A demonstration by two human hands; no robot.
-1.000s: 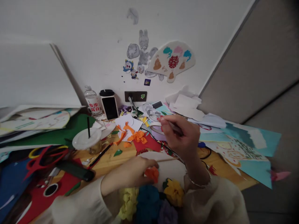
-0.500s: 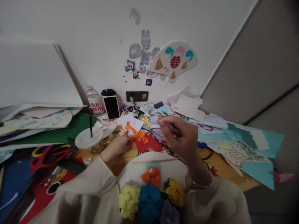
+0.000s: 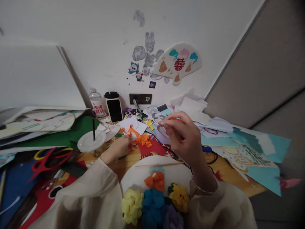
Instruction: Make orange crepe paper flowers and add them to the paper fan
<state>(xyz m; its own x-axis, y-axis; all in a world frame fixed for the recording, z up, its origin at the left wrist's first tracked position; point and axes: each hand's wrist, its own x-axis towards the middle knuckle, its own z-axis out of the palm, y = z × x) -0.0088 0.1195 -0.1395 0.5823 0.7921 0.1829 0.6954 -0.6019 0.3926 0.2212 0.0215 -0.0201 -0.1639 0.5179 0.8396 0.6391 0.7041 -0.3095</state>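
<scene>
My left hand [image 3: 119,148] is low over the table with its fingers curled together, beside orange crepe-paper pieces [image 3: 143,140]. What lies inside its fingers is hidden. My right hand [image 3: 183,135] is raised with thumb and index finger pinched; anything between them is too small to make out. Just left of those fingertips is a pale ring like a tape roll [image 3: 163,137], partly covered by the hand. In front of me lies a white rounded board [image 3: 133,173] with a thin stick [image 3: 158,165] across it. Orange [image 3: 154,181], yellow [image 3: 179,197], pale yellow [image 3: 132,206] and blue paper flowers [image 3: 153,206] sit at its near side.
A lidded cup with a black straw [image 3: 91,141] stands left of my left hand. Red scissors [image 3: 49,160] lie farther left. A bottle [image 3: 97,105] and a black-lidded cup [image 3: 113,108] stand by the wall. Painted sheets [image 3: 252,156] overlap on the right.
My right hand's fingers have loosened and lifted slightly, and their tips have shifted a little. My left hand has drawn slightly left, away from the orange paper.
</scene>
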